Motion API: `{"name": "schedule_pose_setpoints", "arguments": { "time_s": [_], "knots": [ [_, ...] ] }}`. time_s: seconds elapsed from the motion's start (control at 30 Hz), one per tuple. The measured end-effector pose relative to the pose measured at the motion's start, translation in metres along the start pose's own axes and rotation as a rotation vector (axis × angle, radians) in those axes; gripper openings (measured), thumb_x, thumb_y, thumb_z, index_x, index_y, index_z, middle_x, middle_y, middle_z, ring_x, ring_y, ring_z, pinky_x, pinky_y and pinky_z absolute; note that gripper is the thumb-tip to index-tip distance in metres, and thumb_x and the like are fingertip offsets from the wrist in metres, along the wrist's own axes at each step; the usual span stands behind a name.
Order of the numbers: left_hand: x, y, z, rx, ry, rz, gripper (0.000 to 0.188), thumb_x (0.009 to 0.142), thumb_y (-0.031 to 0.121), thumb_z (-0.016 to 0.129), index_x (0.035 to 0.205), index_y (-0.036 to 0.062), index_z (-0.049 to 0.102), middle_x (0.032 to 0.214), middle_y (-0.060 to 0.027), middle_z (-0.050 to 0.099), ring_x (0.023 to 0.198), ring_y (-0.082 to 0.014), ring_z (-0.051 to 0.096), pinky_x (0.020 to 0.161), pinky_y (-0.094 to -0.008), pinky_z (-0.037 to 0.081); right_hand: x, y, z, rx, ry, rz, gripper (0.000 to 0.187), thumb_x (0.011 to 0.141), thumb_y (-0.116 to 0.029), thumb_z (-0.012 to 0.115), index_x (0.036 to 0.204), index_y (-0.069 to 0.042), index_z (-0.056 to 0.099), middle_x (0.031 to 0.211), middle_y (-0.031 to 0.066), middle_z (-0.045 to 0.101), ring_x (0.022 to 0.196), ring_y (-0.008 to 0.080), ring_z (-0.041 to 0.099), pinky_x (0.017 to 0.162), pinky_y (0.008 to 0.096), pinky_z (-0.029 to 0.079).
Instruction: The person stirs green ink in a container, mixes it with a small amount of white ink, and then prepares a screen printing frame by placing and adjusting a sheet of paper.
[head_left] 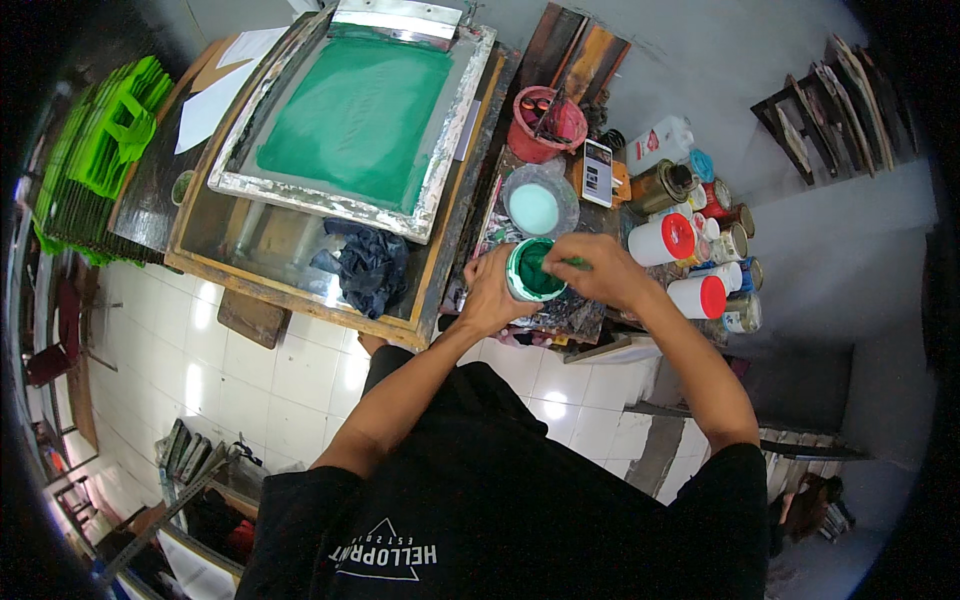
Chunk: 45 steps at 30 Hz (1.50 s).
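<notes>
My left hand [490,292] is wrapped round a white tub of green ink [536,272], its fingers along the left side. My right hand [600,270] is closed on a slim green-smeared stirring stick [577,263], whose lower end is down in the ink. The kind of stick is hard to make out, as the fingers cover most of it. Just beyond the tub is a translucent bowl [568,192] with pale mint-coloured liquid in it.
To the left, a screen-printing frame [228,182] with green ink lies on a wooden-edged glass table, beside a dark crumpled cloth [370,268]. Around the bench stand a pink bucket [540,150], a phone [597,172] and several red-lidded jars [655,243]. Green bags [125,125] are stacked far left.
</notes>
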<state>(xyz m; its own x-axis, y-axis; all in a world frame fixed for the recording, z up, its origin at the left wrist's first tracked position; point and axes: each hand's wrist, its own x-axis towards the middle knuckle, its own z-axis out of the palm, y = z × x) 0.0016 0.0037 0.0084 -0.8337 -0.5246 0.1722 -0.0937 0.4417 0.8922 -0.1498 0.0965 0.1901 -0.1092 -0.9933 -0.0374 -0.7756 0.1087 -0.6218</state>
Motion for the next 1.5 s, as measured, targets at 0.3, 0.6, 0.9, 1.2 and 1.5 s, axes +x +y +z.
{"name": "schedule_pose_setpoints", "arguments": {
  "time_s": [0.3,0.6,0.9,1.2,1.5],
  "knots": [
    [-0.006,0.012,0.015,-0.017,0.110,-0.075,0.111,0.058,0.031,0.094,0.148,0.0035,0.034,0.143,-0.0186,0.048,0.138,-0.0356,0.041,0.114,-0.0506,0.021,-0.014,0.001,0.025,0.033,0.108,0.123,0.013,0.090,-0.012,0.071,0.093,0.000,0.065,0.088,0.0180,0.069,0.081,0.0349,0.069,0.074,0.0401,0.052],
    [-0.007,0.007,0.007,-0.001,0.048,-0.046,0.115,0.059,0.030,0.095,0.150,0.0010,0.032,0.147,-0.0230,0.046,0.140,-0.0378,0.039,0.116,-0.0511,0.022,-0.018,0.006,0.048,0.267,0.434,0.380,0.010,0.089,-0.011,0.069,0.088,-0.001,0.067,0.078,0.0099,0.069,0.072,0.0158,0.066,0.067,0.0346,0.052],
    [0.000,0.006,0.002,-0.017,0.008,-0.006,0.107,0.060,0.030,0.093,0.147,0.0037,0.038,0.145,-0.0189,0.050,0.139,-0.0371,0.041,0.116,-0.0507,0.021,-0.013,0.009,0.029,0.101,0.095,0.213,0.015,0.089,-0.013,0.072,0.096,0.000,0.070,0.086,0.0129,0.071,0.082,0.0238,0.069,0.075,0.0355,0.053],
    [0.007,0.006,-0.004,-0.071,-0.049,-0.105,0.104,0.061,0.028,0.092,0.149,0.0108,0.037,0.144,-0.0156,0.051,0.141,-0.0332,0.042,0.118,-0.0526,0.016,-0.018,0.025,-0.003,-0.120,-0.349,-0.154,0.036,0.068,0.009,0.071,0.101,-0.007,0.072,0.105,0.0117,0.068,0.099,0.0337,0.067,0.085,0.0419,0.055],
    [0.004,0.004,-0.004,-0.073,-0.035,-0.101,0.102,0.060,0.026,0.094,0.146,0.0103,0.040,0.143,-0.0146,0.052,0.141,-0.0314,0.043,0.117,-0.0524,0.018,-0.004,0.013,0.003,-0.054,-0.255,-0.114,0.022,0.074,0.008,0.071,0.093,-0.004,0.070,0.097,0.0116,0.067,0.092,0.0331,0.068,0.081,0.0391,0.054]
  ]
}}
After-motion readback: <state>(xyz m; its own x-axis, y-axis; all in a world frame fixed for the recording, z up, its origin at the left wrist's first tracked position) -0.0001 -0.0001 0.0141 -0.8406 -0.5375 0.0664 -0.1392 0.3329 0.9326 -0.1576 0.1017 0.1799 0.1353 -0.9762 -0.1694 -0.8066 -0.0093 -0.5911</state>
